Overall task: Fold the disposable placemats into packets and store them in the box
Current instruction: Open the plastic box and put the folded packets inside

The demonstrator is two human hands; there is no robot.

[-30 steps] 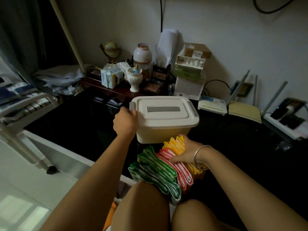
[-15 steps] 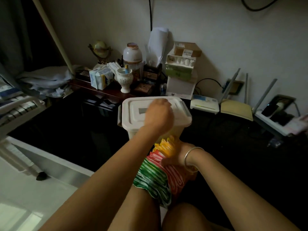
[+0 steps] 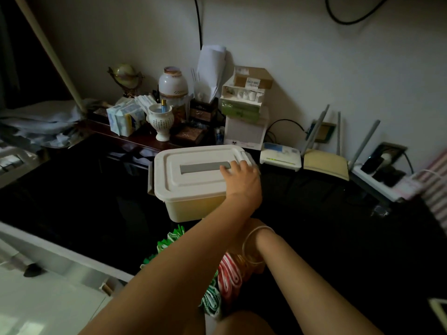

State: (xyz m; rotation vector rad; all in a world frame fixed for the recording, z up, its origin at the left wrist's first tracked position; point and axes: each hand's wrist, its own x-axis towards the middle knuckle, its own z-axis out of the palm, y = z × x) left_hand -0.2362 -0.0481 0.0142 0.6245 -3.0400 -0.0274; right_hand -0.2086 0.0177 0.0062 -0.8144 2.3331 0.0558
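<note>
The left hand is lying on the lid of the box, fingers bunching beside the grey handle; any grip is unclear. Nearer than those fingers, the folded placemats are lying under the right hand, whose fingers are hidden.

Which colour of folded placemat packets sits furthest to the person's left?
The green-and-white packets. They lie left of the red-and-white ones and are the only green ones in the pile.

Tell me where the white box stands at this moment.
In the head view the box stands at the middle, on the dark table, behind the placemats; the left hand rests on the right end of its lid.
</note>
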